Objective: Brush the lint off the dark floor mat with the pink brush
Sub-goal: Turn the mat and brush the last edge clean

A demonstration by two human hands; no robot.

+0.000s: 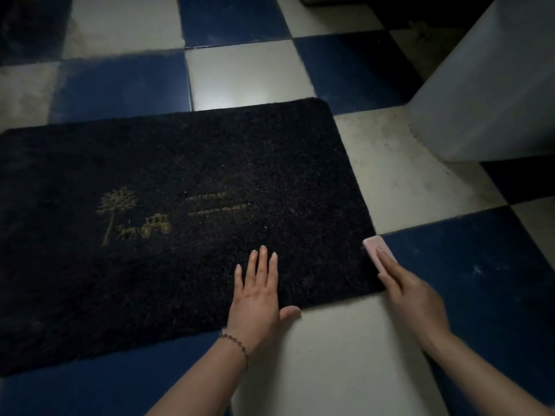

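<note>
Head view shows my left hand flat, fingers straight, pinning the dark floor mat while my right hand grips the pink brush at its right edge, so I'd stroke firmly outward across the pale lint specks.

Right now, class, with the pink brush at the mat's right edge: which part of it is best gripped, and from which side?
Grip the brush across its long flat back, coming from above and the near side, as the right hand does. It is a slim block lying flat at the mat's edge, so fingers lie along the top, bristles presumably underneath.
</note>
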